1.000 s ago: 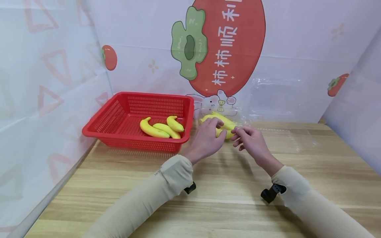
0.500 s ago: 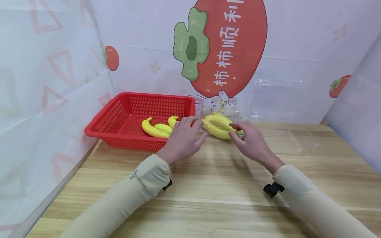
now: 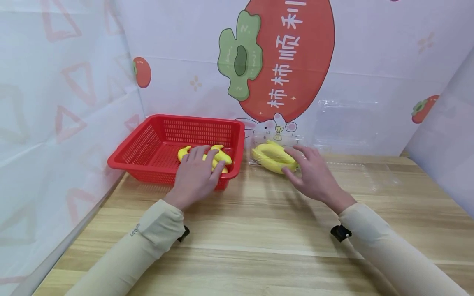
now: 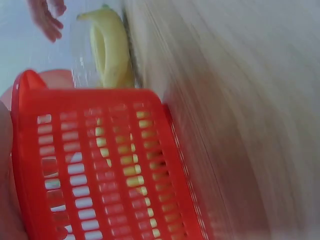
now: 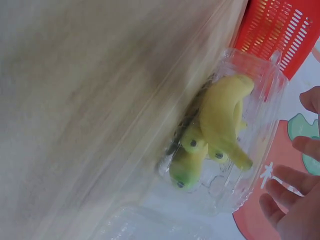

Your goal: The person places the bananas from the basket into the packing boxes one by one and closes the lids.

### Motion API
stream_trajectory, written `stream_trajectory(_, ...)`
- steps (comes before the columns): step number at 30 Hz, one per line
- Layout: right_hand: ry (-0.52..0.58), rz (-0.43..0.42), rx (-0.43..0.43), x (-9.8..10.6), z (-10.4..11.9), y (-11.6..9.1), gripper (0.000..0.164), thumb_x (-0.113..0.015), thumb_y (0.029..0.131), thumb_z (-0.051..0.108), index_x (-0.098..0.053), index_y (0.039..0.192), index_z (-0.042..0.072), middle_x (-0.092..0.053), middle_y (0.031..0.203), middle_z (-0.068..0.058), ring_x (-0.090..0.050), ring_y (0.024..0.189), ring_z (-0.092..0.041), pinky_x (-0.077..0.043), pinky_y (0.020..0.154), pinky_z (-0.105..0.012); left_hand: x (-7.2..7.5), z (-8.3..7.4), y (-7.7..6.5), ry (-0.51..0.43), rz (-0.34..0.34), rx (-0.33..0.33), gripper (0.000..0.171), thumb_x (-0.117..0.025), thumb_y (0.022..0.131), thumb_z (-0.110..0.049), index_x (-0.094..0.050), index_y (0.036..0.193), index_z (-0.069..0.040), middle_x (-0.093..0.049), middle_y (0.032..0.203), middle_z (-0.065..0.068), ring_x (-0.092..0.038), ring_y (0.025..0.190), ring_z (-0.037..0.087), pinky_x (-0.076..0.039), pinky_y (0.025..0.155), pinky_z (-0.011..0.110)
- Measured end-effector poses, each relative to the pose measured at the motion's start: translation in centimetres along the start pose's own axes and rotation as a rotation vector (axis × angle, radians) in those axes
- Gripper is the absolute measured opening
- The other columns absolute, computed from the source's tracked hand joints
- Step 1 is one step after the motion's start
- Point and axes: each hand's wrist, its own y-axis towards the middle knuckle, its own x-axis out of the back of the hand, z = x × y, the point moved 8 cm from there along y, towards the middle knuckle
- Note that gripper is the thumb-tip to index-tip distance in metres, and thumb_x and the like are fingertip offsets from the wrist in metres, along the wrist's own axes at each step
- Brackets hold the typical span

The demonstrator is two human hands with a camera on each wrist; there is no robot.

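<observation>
My left hand (image 3: 196, 176) is over the front rim of the red plastic basket (image 3: 200, 132), fingers loosely bent above the yellow bananas (image 3: 223, 156) inside. It partly hides those bananas. In the left wrist view, the basket's slotted wall (image 4: 100, 95) fills much of the picture. My right hand (image 3: 314, 176) hovers with spread, relaxed fingers at the right side of a clear plastic box (image 5: 270, 140). Several bananas (image 5: 217, 110) lie piled in that box, one bent across the others. Nothing is between the right hand's fingers.
Right of the filled box lies another clear plastic container (image 3: 355, 172), its transparent lid (image 3: 348, 123) standing up at the back. A printed sheet (image 3: 177, 94) covers the wall behind the wooden table (image 3: 266, 246), and a white sheet (image 3: 37, 164) closes off the left.
My left hand has moved left from the clear box to above the red basket. The right hand has stayed at the box, its fingers spreading. The bananas there have come into fuller view.
</observation>
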Motion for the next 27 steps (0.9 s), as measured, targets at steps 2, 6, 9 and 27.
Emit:
stream_trajectory(2, -0.046, 0.000, 0.019, -0.1, 0.1, 0.2, 0.061, -0.074, 0.098, 0.033, -0.055, 0.152, 0.013, -0.051, 0.157, -0.023, -0.046, 0.142, -0.046, -0.039, 0.114, -0.069, 0.5, 1.4, -0.3, -0.004, -0.015, 0.033, 0.062, -0.057, 0.104, -0.045, -0.050, 0.155, -0.011, -0.047, 0.156, 0.019, -0.039, 0.149, 0.039, -0.036, 0.123, 0.063)
stream_trajectory(6, -0.104, 0.015, 0.057, -0.4, 0.5, 0.6, 0.067, -0.077, 0.095, 0.038, -0.053, 0.153, 0.015, -0.047, 0.161, -0.021, -0.042, 0.147, -0.045, -0.035, 0.116, -0.070, 1.4, 4.4, -0.9, -0.017, -0.037, 0.108, 0.061, -0.051, 0.107, -0.044, -0.047, 0.156, -0.008, -0.042, 0.160, 0.023, -0.032, 0.152, 0.045, -0.030, 0.125, 0.066)
stream_trajectory(9, -0.120, 0.034, 0.070, -0.7, 0.8, 0.8, 0.072, -0.079, 0.093, 0.040, -0.052, 0.155, 0.016, -0.046, 0.163, -0.021, -0.040, 0.150, -0.045, -0.032, 0.117, -0.070, 2.1, 6.7, -1.5, -0.024, -0.044, 0.164, 0.063, -0.048, 0.107, -0.045, -0.045, 0.157, -0.006, -0.038, 0.162, 0.027, -0.026, 0.155, 0.049, -0.025, 0.125, 0.071)
stream_trajectory(27, -0.062, 0.037, -0.001, -0.8, 2.0, 3.6, 0.084, -0.079, 0.091, 0.044, -0.041, 0.164, 0.023, -0.039, 0.169, -0.016, -0.036, 0.155, -0.040, -0.032, 0.122, -0.068, 5.0, 17.7, -2.8, -0.057, -0.061, 0.348, 0.081, -0.029, 0.108, -0.059, -0.035, 0.160, 0.004, -0.024, 0.163, 0.040, -0.021, 0.150, 0.059, -0.017, 0.119, 0.077)
